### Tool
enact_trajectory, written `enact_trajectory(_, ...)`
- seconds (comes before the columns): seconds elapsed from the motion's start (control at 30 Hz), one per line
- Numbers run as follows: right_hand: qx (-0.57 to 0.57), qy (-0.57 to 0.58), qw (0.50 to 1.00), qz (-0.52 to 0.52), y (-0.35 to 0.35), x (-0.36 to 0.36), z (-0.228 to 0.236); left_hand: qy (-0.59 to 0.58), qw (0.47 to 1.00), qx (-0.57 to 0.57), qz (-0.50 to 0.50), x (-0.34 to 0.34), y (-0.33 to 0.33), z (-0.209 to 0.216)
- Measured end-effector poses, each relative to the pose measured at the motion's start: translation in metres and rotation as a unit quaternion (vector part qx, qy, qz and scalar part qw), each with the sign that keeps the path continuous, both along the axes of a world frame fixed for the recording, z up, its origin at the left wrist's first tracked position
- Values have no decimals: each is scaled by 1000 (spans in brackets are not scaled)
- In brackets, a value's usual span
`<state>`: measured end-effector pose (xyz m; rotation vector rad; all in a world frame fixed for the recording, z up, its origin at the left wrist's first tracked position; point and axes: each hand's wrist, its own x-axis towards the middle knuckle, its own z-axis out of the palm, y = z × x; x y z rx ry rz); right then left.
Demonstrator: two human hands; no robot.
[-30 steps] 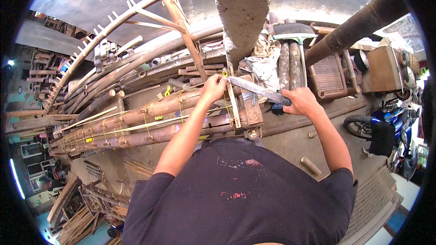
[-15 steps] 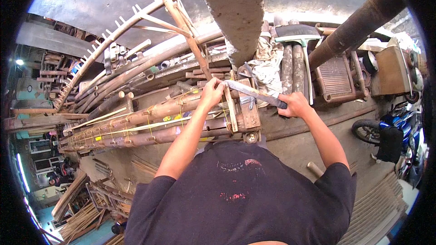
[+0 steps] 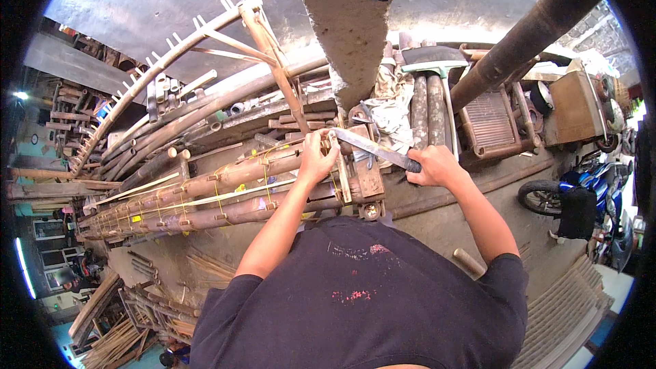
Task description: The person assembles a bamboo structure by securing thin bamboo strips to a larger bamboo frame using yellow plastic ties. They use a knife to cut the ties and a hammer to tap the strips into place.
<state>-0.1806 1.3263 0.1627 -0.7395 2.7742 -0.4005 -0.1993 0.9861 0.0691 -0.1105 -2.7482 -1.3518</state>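
My right hand (image 3: 434,165) is closed around the dark handle of a long-bladed knife (image 3: 372,148). The blade slants up and left, its tip reaching my left fingers. My left hand (image 3: 318,156) is pinched shut at that tip; what lies between the fingers is hidden. Right beside the left fingers, a pale bamboo strip (image 3: 344,176) runs down across the bench end; whether it is gripped cannot be told. Below lie two long bamboo poles (image 3: 225,216), bound with yellow string, meeting a wooden block (image 3: 369,179) at their right end.
A concrete pillar (image 3: 345,27) rises straight ahead. At the left, a curved bamboo frame with pegs (image 3: 164,56) stands over stacked bamboo. A thick dark pole (image 3: 526,37) leans at the right, near a slatted bamboo piece (image 3: 490,123) and a blue motorcycle (image 3: 594,195).
My right hand has moved slightly left and down with the knife, which slants more steeply. The left hand stays pinched near the tip. The whole view has shifted slightly.
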Motion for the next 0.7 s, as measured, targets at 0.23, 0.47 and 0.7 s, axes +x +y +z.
enact_trajectory(0.23,-79,7,996,-28,6,14,-55,6,1000,22,-21,3,-2,6)
enact_trajectory(0.47,-209,31,977,-38,2,12,-108,-25,999,38,8,7,0,8)
enact_trajectory(0.7,-106,8,994,-38,6,11,-71,0,1000,3,-2,9,-1,5)
